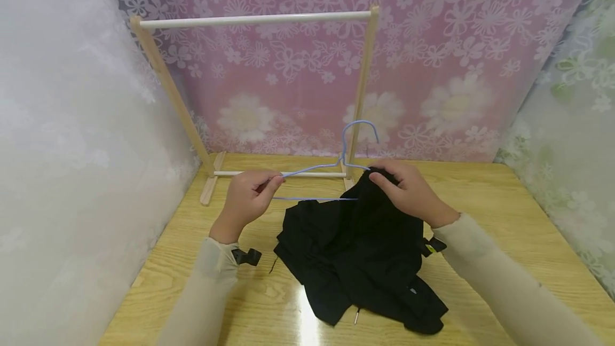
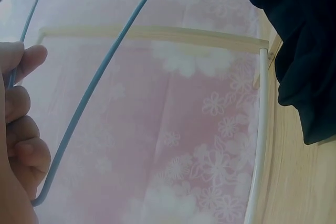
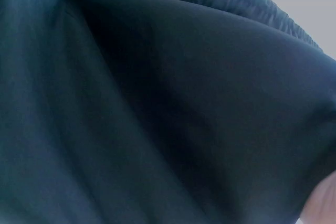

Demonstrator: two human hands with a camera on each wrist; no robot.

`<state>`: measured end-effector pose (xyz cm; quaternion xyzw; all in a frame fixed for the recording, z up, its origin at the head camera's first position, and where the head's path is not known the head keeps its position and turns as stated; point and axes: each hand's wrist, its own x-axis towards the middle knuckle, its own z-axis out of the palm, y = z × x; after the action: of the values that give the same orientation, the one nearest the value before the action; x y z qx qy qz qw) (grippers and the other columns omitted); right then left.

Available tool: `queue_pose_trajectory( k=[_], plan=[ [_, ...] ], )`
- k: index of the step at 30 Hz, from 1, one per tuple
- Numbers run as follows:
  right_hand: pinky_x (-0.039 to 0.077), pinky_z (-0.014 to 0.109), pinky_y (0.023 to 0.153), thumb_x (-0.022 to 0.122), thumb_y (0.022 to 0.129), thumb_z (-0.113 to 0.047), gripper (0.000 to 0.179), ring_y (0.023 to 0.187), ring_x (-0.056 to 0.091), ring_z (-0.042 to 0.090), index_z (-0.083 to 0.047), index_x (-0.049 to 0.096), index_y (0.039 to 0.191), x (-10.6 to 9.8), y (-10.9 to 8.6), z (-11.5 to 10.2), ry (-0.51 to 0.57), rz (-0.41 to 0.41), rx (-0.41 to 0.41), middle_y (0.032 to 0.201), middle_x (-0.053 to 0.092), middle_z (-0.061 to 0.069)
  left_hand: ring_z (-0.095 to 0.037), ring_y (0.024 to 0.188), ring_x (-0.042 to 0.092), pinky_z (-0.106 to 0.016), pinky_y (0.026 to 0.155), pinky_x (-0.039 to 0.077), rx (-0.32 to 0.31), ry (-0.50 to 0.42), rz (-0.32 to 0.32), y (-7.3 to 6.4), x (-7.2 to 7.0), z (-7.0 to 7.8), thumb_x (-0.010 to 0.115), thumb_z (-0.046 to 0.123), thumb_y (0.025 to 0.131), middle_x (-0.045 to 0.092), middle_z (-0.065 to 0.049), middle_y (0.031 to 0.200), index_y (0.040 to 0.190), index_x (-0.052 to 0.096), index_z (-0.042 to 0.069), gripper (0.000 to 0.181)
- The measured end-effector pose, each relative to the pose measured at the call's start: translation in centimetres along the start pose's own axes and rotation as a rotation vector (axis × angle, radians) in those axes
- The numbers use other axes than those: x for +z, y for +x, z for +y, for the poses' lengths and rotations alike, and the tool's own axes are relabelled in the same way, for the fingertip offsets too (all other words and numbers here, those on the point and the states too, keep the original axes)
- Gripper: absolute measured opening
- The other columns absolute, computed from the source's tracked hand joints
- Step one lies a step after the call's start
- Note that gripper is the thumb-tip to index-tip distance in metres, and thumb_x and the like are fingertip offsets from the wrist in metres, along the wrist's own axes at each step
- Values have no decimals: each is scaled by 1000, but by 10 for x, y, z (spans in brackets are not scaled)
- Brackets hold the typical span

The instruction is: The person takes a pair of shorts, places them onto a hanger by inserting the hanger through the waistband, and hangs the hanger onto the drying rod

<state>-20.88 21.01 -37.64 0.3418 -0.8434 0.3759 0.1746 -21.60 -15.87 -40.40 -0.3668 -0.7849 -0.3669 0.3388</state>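
A blue wire clothes hanger (image 1: 344,136) is held up with its hook pointing upward. My left hand (image 1: 246,196) pinches its left shoulder end between thumb and fingers; the left wrist view shows the hanger's bar (image 2: 98,77) running past the curled fingers (image 2: 23,129). With thumb and fingers, my right hand (image 1: 408,190) grips the top edge of a black garment (image 1: 370,250) at the hanger's right arm, whose end is hidden inside the cloth. The rest of the garment drapes onto the table. Up close, the right wrist view shows its gathered elastic edge (image 3: 252,6).
Behind the hanger stands a wooden rack with a white top rail (image 1: 259,19) and a lower white rail (image 1: 230,173). Its right post (image 1: 365,68) is just behind the hook. Flowered sheets (image 1: 461,41) surround the wooden table (image 1: 490,218). Cord ends (image 1: 356,316) stick out under the cloth.
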Motion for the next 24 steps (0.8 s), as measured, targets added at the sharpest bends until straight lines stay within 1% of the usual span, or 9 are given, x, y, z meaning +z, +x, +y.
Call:
queue_pose_trajectory(
  k=[4,7,10,14,18,24],
  plan=[
    [43,25,71,64,100,1,21,79,59,10,-10,75,115,1,1,5,-35,70,-48,100,72,0,-7,55,40,-28,53,37,0,4,-39,3,0,0,70,13,99,55,7,65,99,80,10,11],
    [42,25,69,65,99,1,22,77,58,9,-10,76,115,3,0,9,-43,88,-45,98,72,-1,-8,60,42,-29,56,38,-18,-10,-85,3,0,-1,69,12,99,59,6,72,101,80,10,11],
    [45,24,70,65,100,-2,20,80,61,9,-11,76,114,3,-1,10,-37,74,-25,100,72,-1,-8,62,43,-28,57,39,-60,-28,-123,0,1,-1,69,14,100,63,6,78,102,80,10,12],
    [48,26,74,65,102,-6,17,85,64,10,-12,75,114,3,-2,10,-41,46,-11,102,73,-1,-7,60,43,-28,55,38,-115,-68,-159,-4,2,-2,67,15,102,60,8,77,104,79,13,12],
    [50,26,75,65,102,-8,15,87,64,10,-12,75,113,3,-3,10,-48,33,1,104,73,-1,-7,58,42,-28,54,37,-148,-94,-175,-6,4,-2,66,16,103,55,10,71,105,79,16,13],
    [52,27,79,65,103,-9,17,93,67,13,-12,75,115,4,-5,11,-43,31,34,109,74,0,-8,58,43,-29,55,39,-184,-96,-190,-7,4,-1,65,20,104,55,11,73,106,79,16,15]
  ],
)
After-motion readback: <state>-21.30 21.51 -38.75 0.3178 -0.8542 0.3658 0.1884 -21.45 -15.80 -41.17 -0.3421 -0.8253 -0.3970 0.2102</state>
